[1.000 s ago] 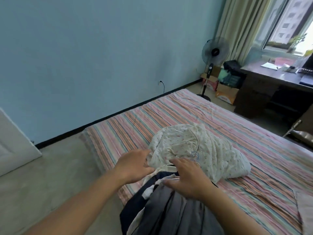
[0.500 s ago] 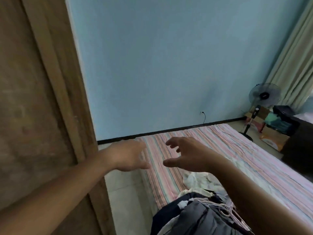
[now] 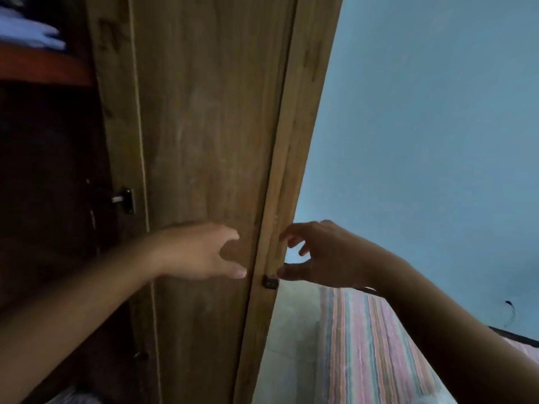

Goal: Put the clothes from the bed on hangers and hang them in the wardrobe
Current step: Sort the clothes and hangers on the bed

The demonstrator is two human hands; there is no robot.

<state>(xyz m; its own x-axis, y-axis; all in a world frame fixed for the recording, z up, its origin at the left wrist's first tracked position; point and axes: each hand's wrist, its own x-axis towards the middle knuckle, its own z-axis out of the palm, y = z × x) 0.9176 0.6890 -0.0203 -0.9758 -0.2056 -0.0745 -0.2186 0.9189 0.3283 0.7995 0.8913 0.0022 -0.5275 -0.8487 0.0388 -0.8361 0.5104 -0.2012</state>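
Note:
A brown wooden wardrobe door fills the middle of the view, with the dark open wardrobe interior to its left. My left hand is held in front of the door panel, fingers spread and holding nothing. My right hand hovers at the door's right edge, fingers loosely curved and empty, its thumb close to a small dark catch. The striped bed shows at the lower right. The clothes are out of view.
A red shelf with white folded fabric sits at the upper left inside the wardrobe. A metal latch is fixed on the door's inner edge. Pale floor lies between door and bed. A blue wall is behind.
My view has swung left from the bed and its clothes pile to the wardrobe. Both hands left the clothes, rose empty and now reach toward the door.

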